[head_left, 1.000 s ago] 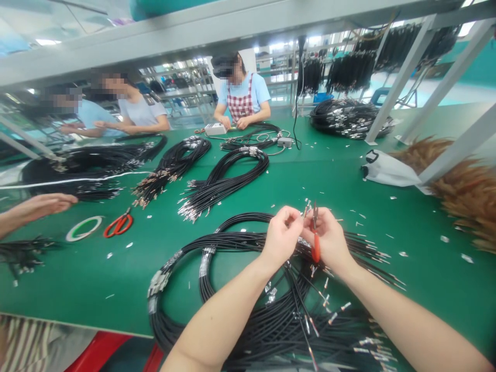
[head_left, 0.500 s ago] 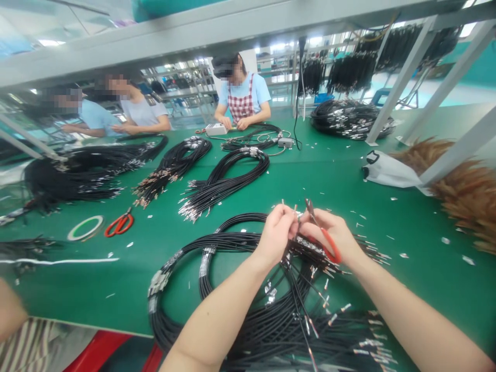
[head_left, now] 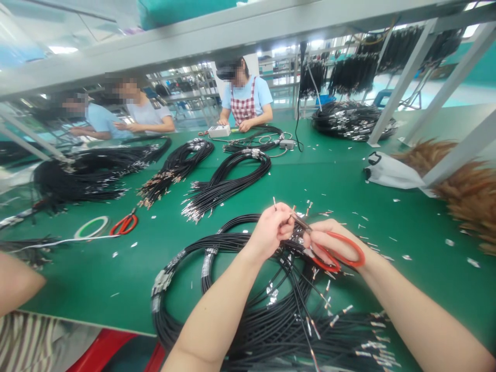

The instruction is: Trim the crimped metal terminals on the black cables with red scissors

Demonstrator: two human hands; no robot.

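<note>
My left hand [head_left: 273, 227] is closed in a pinch on a thin black cable, whose stripped end [head_left: 274, 201] sticks up above the fingers. In my right hand [head_left: 327, 238] is a pair of red-handled scissors [head_left: 341, 250], its blades pointing left to the fingertips of my left hand. Whether the blades touch the cable I cannot tell. Below both hands lie coiled bundles of black cables [head_left: 182, 250], bound with silvery tape. Their loose ends [head_left: 374, 343] fan out to the lower right, with bare tips and bits of foil.
Further black cable bundles [head_left: 228, 178] lie across the green table [head_left: 329, 181]. On the left are another pair of red scissors [head_left: 124, 224] and a tape roll [head_left: 92, 227]. A grey shelf beam [head_left: 232, 31] crosses overhead. Co-workers [head_left: 248, 98] sit opposite; a person's arm [head_left: 17, 284] reaches in at left.
The scissors in my right hand have swung from pointing up to pointing left, at my left fingertips. Their handles now show spread apart. The neighbour's arm at left has come further into view.
</note>
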